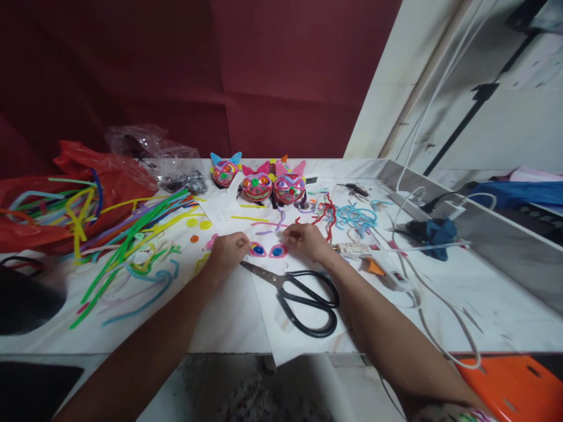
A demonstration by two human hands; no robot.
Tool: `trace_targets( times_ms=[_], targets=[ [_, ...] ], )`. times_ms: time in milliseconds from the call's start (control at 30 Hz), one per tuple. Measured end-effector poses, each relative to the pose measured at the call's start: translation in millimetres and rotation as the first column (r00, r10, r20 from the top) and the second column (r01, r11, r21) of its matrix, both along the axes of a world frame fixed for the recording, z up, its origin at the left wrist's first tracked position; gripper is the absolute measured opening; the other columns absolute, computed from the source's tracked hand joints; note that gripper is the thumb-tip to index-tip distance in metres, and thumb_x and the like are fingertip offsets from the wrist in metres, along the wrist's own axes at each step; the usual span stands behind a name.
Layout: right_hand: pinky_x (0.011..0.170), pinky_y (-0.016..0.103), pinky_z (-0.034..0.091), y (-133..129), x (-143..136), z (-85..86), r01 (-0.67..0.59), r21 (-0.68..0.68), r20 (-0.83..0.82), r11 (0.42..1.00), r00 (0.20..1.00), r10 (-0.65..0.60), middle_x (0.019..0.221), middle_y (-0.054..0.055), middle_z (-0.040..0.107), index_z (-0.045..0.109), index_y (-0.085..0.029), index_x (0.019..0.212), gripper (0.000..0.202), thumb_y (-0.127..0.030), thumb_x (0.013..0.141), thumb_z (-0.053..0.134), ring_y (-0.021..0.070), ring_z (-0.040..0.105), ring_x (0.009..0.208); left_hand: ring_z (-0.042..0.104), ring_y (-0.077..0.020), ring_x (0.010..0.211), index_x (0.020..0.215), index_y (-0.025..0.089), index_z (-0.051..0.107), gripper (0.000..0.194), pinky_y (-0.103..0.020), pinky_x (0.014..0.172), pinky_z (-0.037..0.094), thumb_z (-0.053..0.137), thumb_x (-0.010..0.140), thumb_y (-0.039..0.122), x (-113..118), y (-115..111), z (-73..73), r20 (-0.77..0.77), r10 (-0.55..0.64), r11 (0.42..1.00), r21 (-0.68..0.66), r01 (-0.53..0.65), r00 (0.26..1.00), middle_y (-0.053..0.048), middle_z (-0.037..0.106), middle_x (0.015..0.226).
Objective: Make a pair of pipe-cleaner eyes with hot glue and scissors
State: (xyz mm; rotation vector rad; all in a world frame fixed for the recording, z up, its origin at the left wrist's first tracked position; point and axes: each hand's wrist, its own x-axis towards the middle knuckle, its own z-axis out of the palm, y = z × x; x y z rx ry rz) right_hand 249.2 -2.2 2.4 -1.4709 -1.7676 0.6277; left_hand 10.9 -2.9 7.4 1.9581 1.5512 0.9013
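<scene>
Left hand [229, 255] and right hand [307, 241] flank two pink-rimmed blue eyes [278, 252], scissors [278, 281] nearby; can't tell if either grip's holding anything tbh.

Left grip [227, 255]: hold unclear; red bag [127, 180] cut off.

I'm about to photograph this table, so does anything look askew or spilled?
Yes, mildly. The white sheet under the scissors lies askew, a corner poking past the table's front edge. Fuzzy strips lie scattered untidily beside the red bag. The two eye pieces look neatly paired.
</scene>
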Motion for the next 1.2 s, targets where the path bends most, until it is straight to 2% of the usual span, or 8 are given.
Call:
trace_targets(
  times_ms=[233,367,467,600,733,833,967,1200],
  targets=[
    [0.070,0.029,0.046,-0.5,11.0,12.2,0.051,0.055,0.068,0.997,0.996,-0.054,0.076,0.004,0.074,0.074,-0.020,0.080,0.015,-0.008,0.077,0.065,0.0185,0.065,0.070,0.063,-0.0225,0.070,0.068,0.025,0.072,0.004,-0.029,0.071,0.043,0.076,0.066,0.024,-7.4,6.8,1.6,-0.059,0.041,0.997,0.062,-0.038,0.997,-0.002,0.070,0.067],
    [0.068,0.028,0.046,-9.9,21.2,31.1,0.039,0.064,0.145,0.997,0.988,-0.048,0.076,0.004,0.074,0.074,-0.019,0.083,0.013,-0.012,0.080,0.064,0.0180,0.065,0.069,0.064,-0.0238,0.078,0.086,0.024,0.077,0.022,-0.031,0.074,0.045,0.077,0.067,0.035,-16.3,12.9,1.7,-0.223,-0.020,1.000,0.001,0.021,0.975,-0.003,0.073,0.081],
    [0.067,0.027,0.046,-30.6,27.0,47.6,-0.042,0.037,0.324,0.998,0.946,0.028,0.080,0.005,0.076,0.074,-0.017,0.093,0.015,-0.015,0.084,0.063,0.0180,0.067,0.071,0.066,-0.0243,0.089,0.101,0.022,0.076,0.035,-0.032,0.082,0.047,0.073,0.071,0.038,-19.4,16.1,-4.1,-0.363,-0.106,0.994,-0.048,0.095,0.926,-0.004,0.072,0.095],
    [0.066,0.027,0.046,-75.9,29.3,58.4,-0.158,-0.051,0.434,0.986,0.886,0.165,0.081,0.005,0.076,0.074,-0.018,0.099,0.018,-0.017,0.089,0.059,0.0175,0.069,0.070,0.066,-0.0243,0.094,0.106,0.021,0.075,0.037,-0.032,0.083,0.049,0.070,0.072,0.036,-18.5,19.7,-11.9,-0.407,-0.173,0.985,-0.064,0.161,0.897,-0.005,0.069,0.097],
    [0.067,0.026,0.048,-120.4,28.6,53.0,-0.236,-0.076,0.394,0.969,0.885,0.247,0.094,0.005,0.077,0.073,-0.020,0.105,0.021,-0.020,0.095,0.054,0.0175,0.071,0.078,0.065,-0.0232,0.089,0.104,0.021,0.076,0.035,-0.032,0.080,0.049,0.070,0.072,0.034,-16.7,21.9,-13.1,-0.395,-0.200,0.980,-0.077,0.184,0.897,-0.005,0.068,0.096],
    [0.070,0.026,0.051,-140.0,27.3,44.6,-0.269,-0.095,0.333,0.959,0.899,0.285,0.098,0.006,0.077,0.071,-0.020,0.110,0.021,-0.024,0.098,0.054,0.0169,0.072,0.080,0.065,-0.0221,0.084,0.104,0.021,0.077,0.035,-0.032,0.079,0.049,0.071,0.072,0.032,-15.4,21.1,-12.1,-0.375,-0.195,0.981,-0.081,0.177,0.906,-0.004,0.068,0.094],
    [0.077,0.027,0.053,-151.7,23.6,34.0,-0.281,-0.095,0.261,0.955,0.919,0.297,0.107,0.007,0.076,0.069,-0.020,0.115,0.023,-0.023,0.099,0.054,0.0178,0.073,0.092,0.063,-0.0203,0.079,0.105,0.020,0.078,0.036,-0.031,0.076,0.048,0.072,0.071,0.029,-14.1,18.3,-11.9,-0.344,-0.194,0.981,-0.092,0.173,0.919,-0.004,0.067,0.093],
    [0.077,0.030,0.054,-162.3,13.1,21.4,-0.296,-0.165,0.213,0.941,0.921,0.327,0.106,0.007,0.073,0.069,-0.021,0.114,0.023,-0.023,0.100,0.050,0.0185,0.072,0.088,0.060,-0.0186,0.076,0.105,0.022,0.078,0.033,-0.030,0.073,0.047,0.072,0.073,0.030,-13.8,15.9,-13.9,-0.292,-0.192,0.981,-0.079,0.176,0.937,-0.003,0.066,0.089]
  ],
)
